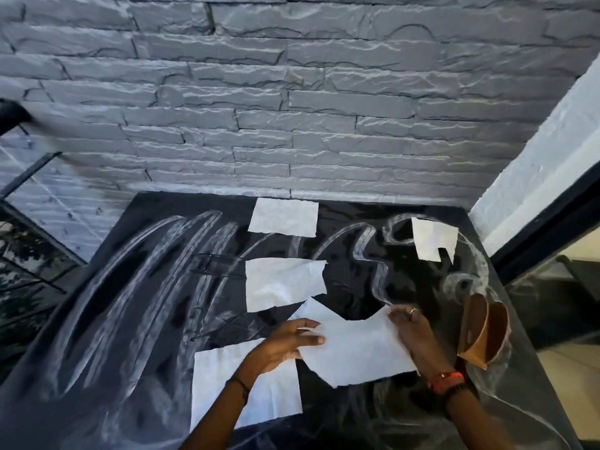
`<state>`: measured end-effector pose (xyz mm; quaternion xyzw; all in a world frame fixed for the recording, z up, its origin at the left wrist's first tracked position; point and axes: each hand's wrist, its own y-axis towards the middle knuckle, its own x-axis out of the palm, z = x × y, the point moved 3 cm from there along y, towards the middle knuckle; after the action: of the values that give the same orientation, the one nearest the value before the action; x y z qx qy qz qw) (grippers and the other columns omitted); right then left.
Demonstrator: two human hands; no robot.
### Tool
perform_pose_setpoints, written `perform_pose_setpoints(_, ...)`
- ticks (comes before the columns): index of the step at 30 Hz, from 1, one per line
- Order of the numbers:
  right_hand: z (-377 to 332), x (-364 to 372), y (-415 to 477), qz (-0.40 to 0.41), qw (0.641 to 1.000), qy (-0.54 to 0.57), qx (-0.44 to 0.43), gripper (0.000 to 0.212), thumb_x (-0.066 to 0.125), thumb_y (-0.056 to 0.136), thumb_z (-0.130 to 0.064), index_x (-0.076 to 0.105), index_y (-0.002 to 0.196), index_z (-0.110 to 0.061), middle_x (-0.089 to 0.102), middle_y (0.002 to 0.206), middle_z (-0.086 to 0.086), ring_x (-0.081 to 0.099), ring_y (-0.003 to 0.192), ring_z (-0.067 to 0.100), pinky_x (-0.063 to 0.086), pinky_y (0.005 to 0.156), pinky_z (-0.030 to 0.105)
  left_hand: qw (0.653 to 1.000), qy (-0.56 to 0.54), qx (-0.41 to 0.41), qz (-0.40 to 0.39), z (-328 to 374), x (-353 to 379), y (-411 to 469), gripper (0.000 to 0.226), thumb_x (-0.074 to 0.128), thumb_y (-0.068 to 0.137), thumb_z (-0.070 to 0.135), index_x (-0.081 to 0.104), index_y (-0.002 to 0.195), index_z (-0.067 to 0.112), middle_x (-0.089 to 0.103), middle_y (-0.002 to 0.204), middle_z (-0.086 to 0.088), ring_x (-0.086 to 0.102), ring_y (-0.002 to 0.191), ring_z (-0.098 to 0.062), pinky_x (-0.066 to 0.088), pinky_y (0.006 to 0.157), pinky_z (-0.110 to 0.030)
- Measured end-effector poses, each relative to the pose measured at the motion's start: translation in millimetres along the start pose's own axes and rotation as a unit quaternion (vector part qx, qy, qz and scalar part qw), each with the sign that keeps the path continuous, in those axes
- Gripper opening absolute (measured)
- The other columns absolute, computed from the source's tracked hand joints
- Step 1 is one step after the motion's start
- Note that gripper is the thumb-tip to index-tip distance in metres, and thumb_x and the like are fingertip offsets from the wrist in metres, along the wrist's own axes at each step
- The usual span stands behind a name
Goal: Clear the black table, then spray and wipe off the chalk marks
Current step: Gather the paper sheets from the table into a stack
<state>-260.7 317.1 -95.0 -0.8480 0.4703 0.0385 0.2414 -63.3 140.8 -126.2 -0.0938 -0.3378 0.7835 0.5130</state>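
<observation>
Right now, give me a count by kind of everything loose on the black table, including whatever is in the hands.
White paper pieces: 5 (far-middle piece, far-right piece, centre piece, near-left piece, held piece pinched by the left hand and right hand)
Brown stand: 1
Total: 6

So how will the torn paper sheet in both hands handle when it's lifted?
Probably floppy: the sheet is thin and creased, held at both sides by the left hand and right hand. Likely very light, so it may flutter. Its ragged edges suggest it tears easily.
</observation>
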Motion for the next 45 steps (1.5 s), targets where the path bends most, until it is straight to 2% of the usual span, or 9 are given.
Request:
perform_pose_setpoints(7, -0.2, 61.0, -33.9, -0.074, 0.994, 0.083, 0.023, 0.016, 0.058, 0.089, -0.005, 0.062, 0.103, -0.013, 0.06, 0.088, 0.004, 0.052, 0.069, 0.01, 0.043, 0.044, 0.015, 0.989, -0.051, 0.06, 0.124, -17.1, -60.4, -42.1, 0.033, 0.079, 0.077, 0.022, 0.07, 0.109, 0.023, 0.067, 0.118, -0.007, 0.062, 0.111, -0.026, 0.055, 0.082, -0.033)
perform_pose_setpoints(13, 3.2, 103.4, -76.0, -0.143, 0.987, 0.071, -0.021, 0.038, 0.068, 0.062, -0.041, 0.066, 0.098, -0.029, 0.059, 0.065, -0.01, 0.053, 0.06, 0.0, 0.046, 0.058, 0.018, 0.98, -0.011, 0.052, 0.192, -43.6, -105.0, -88.4, 0.038, 0.08, 0.074, 0.033, 0.069, 0.11, 0.031, 0.068, 0.112, -0.004, 0.062, 0.104, -0.022, 0.048, 0.084, -0.033)
perform_pose_setpoints(18, 14.4, 134.7, -93.8, -0.173, 0.983, 0.007, -0.067, 0.03, 0.064, 0.084, -0.004, 0.062, 0.109, -0.022, 0.064, 0.098, -0.004, 0.058, 0.085, -0.002, 0.041, 0.071, 0.003, 0.964, 0.054, 0.08, 0.249, -52.4, -137.2, -110.4, 0.026, 0.077, 0.078, 0.01, 0.071, 0.097, 0.028, 0.071, 0.084, -0.004, 0.064, 0.076, -0.016, 0.051, 0.073, -0.028)
perform_pose_setpoints(23, 34.1, 170.1, -90.8, -0.16, 0.978, -0.104, -0.087, 0.039, 0.066, 0.081, -0.008, 0.06, 0.115, -0.026, 0.066, 0.096, 0.003, 0.061, 0.089, 0.013, 0.049, 0.085, 0.021, 0.903, 0.249, 0.112, 0.332, -66.1, -169.5, -104.2, 0.032, 0.082, 0.074, 0.019, 0.063, 0.093, 0.037, 0.046, 0.063, 0.003, 0.04, 0.054, -0.004, 0.033, 0.055, -0.018)
perform_pose_setpoints(25, 39.4, 179.9, -87.2, -0.151, 0.976, -0.137, -0.074, 0.04, 0.066, 0.082, -0.012, 0.059, 0.12, -0.02, 0.066, 0.094, 0.004, 0.06, 0.085, 0.012, 0.043, 0.073, 0.008, 0.893, 0.28, 0.104, 0.338, -70.0, -176.6, -99.3, 0.034, 0.082, 0.074, 0.02, 0.061, 0.093, 0.038, 0.044, 0.059, 0.008, 0.044, 0.049, -0.004, 0.033, 0.053, -0.016)
perform_pose_setpoints(32, 46.5, 190.6, -86.9, -0.122, 0.947, -0.268, -0.129, 0.038, 0.066, 0.083, -0.021, 0.055, 0.119, -0.021, 0.055, 0.096, -0.001, 0.052, 0.086, 0.011, 0.043, 0.072, 0.018, 0.879, 0.338, 0.079, 0.327, -80.7, -188.4, -85.9, 0.053, 0.086, 0.069, 0.029, 0.063, 0.115, 0.021, 0.062, 0.099, 0.004, 0.06, 0.092, -0.018, 0.045, 0.081, -0.025)
perform_pose_setpoints(36, 35.4, 186.6, -87.3, -0.082, 0.931, -0.31, -0.173, 0.044, 0.066, 0.083, -0.036, 0.055, 0.123, -0.022, 0.052, 0.105, 0.0, 0.051, 0.102, 0.014, 0.048, 0.076, 0.025, 0.842, 0.343, 0.137, 0.393, -62.1, -194.6, -83.0, 0.04, 0.082, 0.071, 0.04, 0.069, 0.104, 0.022, 0.06, 0.097, -0.002, 0.06, 0.087, -0.02, 0.051, 0.08, -0.032)
perform_pose_setpoints(42, 0.5, 163.6, -21.4, 0.024, 0.971, -0.187, -0.147, 0.007, 0.06, 0.086, -0.017, 0.062, 0.082, -0.011, 0.06, 0.079, -0.003, 0.06, 0.086, 0.024, 0.043, 0.075, 0.026, 0.842, 0.302, 0.155, 0.42, -9.9, -196.0, -51.9, 0.013, 0.059, 0.092, 0.015, 0.071, 0.094, 0.013, 0.063, 0.101, -0.011, 0.063, 0.091, -0.034, 0.051, 0.086, -0.041)
perform_pose_setpoints(45, -18.4, 152.0, 28.5, 0.077, 0.971, -0.185, -0.128, 0.029, 0.046, 0.081, -0.02, 0.071, 0.081, -0.006, 0.07, 0.083, 0.013, 0.063, 0.085, 0.031, 0.045, 0.077, 0.031, 0.85, 0.317, 0.132, 0.398, 9.9, -185.9, -24.5, 0.014, 0.057, 0.092, 0.011, 0.071, 0.094, 0.01, 0.066, 0.105, -0.015, 0.064, 0.094, -0.032, 0.047, 0.082, -0.033)
